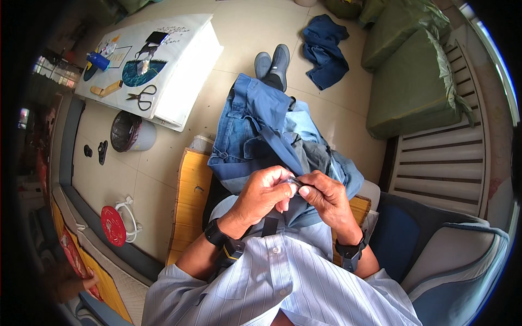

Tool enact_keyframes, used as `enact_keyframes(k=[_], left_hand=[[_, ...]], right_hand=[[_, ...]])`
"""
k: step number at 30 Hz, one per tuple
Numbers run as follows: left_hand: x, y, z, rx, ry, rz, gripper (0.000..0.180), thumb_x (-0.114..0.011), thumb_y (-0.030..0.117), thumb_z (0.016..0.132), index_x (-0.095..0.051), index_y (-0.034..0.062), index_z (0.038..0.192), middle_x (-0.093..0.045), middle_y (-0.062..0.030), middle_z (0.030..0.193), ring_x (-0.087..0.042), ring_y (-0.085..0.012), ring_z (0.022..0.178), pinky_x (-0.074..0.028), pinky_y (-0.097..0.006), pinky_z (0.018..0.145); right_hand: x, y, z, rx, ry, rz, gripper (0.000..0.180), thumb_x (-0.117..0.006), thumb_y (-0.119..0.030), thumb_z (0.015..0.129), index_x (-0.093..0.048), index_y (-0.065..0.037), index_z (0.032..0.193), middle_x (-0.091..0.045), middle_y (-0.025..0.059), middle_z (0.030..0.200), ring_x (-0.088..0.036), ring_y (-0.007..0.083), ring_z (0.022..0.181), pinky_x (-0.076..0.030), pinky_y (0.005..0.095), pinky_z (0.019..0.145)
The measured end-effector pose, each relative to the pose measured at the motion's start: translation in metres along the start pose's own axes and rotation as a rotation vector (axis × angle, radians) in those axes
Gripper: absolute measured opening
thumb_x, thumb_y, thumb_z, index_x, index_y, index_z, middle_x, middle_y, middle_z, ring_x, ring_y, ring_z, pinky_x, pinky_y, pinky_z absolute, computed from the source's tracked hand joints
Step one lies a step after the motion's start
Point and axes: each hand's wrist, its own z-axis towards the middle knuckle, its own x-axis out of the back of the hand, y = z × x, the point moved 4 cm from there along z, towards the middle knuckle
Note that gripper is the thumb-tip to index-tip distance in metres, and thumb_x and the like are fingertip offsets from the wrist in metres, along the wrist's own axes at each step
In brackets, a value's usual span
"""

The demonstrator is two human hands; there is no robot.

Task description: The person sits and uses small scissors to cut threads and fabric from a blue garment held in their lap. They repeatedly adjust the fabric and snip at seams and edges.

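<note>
Close together above my lap, my left hand and my right hand both have fingers pinched. Between the fingertips is a small dark, shiny piece, too small and covered to name. Blue denim garments lie in a heap over my legs, reaching right up under my hands. Among them are a lighter blue piece and a dark grey piece. Each of my wrists wears a black band.
A white table at the far left bears black-handled scissors and a blue bottle. Below it stands a waste bin. More denim lies on the floor ahead. Green covered bundles rest on a slatted bench at right.
</note>
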Motion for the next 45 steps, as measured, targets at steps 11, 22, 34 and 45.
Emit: enact_keyframes(k=[11, 22, 34, 45], left_hand=[[0.001, 0.006, -0.005, -0.025, -0.014, 0.005, 0.012, -0.066, 0.009, 0.100, -0.065, 0.0000, 0.107, -0.065, -0.0025, 0.084, -0.063, -0.0088, 0.068, -0.054, -0.025, 0.062], [0.006, 0.011, -0.009, -0.159, 0.008, 0.026, 0.019, -0.061, 0.012, 0.105, -0.061, -0.0001, 0.120, -0.066, -0.0045, 0.090, -0.064, -0.0103, 0.073, -0.055, -0.026, 0.067], [0.006, 0.013, -0.011, -0.190, 0.063, 0.206, 0.013, -0.061, 0.011, 0.106, -0.062, -0.0004, 0.111, -0.067, -0.0058, 0.091, -0.066, -0.0103, 0.072, -0.057, -0.026, 0.065], [0.006, 0.017, -0.015, -0.169, -0.018, 0.186, 0.023, -0.063, 0.009, 0.103, -0.061, -0.0013, 0.123, -0.069, -0.0066, 0.103, -0.066, -0.0097, 0.079, -0.057, -0.026, 0.072]], right_hand=[[0.004, 0.009, -0.002, -0.252, 0.127, 0.466, 0.010, -0.070, -0.009, 0.101, -0.068, -0.001, 0.107, -0.066, 0.0023, 0.092, -0.056, 0.0074, 0.074, -0.045, 0.0239, 0.063], [0.001, 0.008, 0.010, -0.385, 0.060, 0.699, 0.009, -0.076, -0.011, 0.095, -0.069, -0.005, 0.099, -0.058, -0.0069, 0.074, -0.044, 0.0012, 0.060, -0.031, 0.0205, 0.052], [-0.006, -0.004, 0.011, -0.313, 0.001, 0.416, 0.006, -0.071, -0.009, 0.095, -0.072, -0.003, 0.096, -0.061, -0.0062, 0.078, -0.046, 0.0016, 0.068, -0.034, 0.0221, 0.060], [0.000, 0.003, 0.014, -0.442, -0.093, 0.602, 0.007, -0.071, -0.006, 0.092, -0.074, -0.001, 0.096, -0.068, 0.0011, 0.079, -0.047, 0.0022, 0.059, -0.031, 0.0217, 0.051]])
